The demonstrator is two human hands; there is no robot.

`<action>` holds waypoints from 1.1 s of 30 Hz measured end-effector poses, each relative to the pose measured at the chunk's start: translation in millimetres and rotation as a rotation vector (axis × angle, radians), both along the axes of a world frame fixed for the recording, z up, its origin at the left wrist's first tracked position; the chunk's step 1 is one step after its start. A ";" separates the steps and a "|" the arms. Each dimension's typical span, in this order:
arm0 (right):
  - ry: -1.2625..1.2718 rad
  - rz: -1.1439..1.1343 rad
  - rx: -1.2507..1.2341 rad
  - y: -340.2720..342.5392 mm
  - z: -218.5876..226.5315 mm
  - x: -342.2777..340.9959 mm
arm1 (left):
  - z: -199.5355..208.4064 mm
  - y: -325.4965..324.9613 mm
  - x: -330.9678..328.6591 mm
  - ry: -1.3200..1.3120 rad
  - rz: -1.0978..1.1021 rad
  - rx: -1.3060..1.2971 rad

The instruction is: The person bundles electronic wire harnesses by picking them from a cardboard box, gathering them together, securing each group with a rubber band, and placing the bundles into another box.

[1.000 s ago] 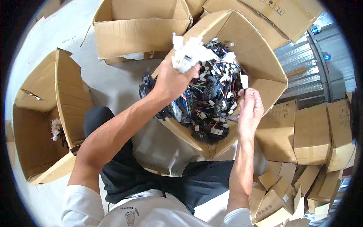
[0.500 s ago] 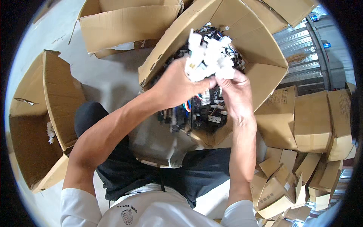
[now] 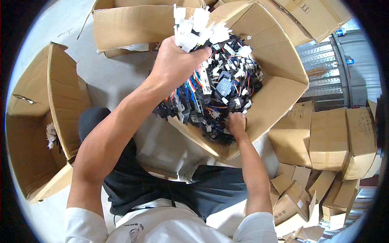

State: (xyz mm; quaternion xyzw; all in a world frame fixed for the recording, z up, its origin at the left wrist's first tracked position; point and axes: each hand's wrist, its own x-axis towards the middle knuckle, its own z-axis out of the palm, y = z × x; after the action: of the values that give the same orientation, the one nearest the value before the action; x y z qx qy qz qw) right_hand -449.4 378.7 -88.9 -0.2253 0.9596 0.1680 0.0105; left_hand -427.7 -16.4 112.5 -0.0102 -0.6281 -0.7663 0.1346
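Note:
My left hand (image 3: pixel 177 60) is closed round a thick bundle of wire harnesses. Their white plug connectors (image 3: pixel 197 30) stick up above the fist, while coloured wires (image 3: pixel 193 84) and dark circuit boards (image 3: pixel 181 108) hang below it. The bundle hangs over the near left part of a large open cardboard box (image 3: pixel 279 87). Inside lies a tangled heap of small boards, wires and white plugs (image 3: pixel 243 52), with a rounded digital display module (image 3: pixel 224 86) on top. My right hand (image 3: pixel 236 122) reaches into the heap near the box's close side, fingers curled down; what they pinch is hidden.
At the left stands an open carton (image 3: pixel 60 101) with a white-tipped bundle (image 3: pixel 51 135) inside. Another open carton (image 3: pixel 129 28) is at the far left of the large box. Closed cartons (image 3: pixel 329 137) and flattened ones (image 3: pixel 291 202) are stacked at the right, near corrugated metal sheeting (image 3: pixel 324 77).
The hands have parted. My left hand has carried the white-plugged bundle left and away from me; my right hand has let go of it and dropped into the heap nearer me.

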 end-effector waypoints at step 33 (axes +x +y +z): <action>-0.163 0.052 -1.056 -148.9 265.8 37.7 | -2.2 30.0 15.0 0.229 -0.395 -0.169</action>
State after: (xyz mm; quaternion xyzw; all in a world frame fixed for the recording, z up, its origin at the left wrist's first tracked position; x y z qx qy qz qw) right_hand -411.6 229.8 176.8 -0.2359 0.9037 -0.3557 -0.0342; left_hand -412.7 13.6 110.3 -0.2308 -0.6564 -0.7164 0.0513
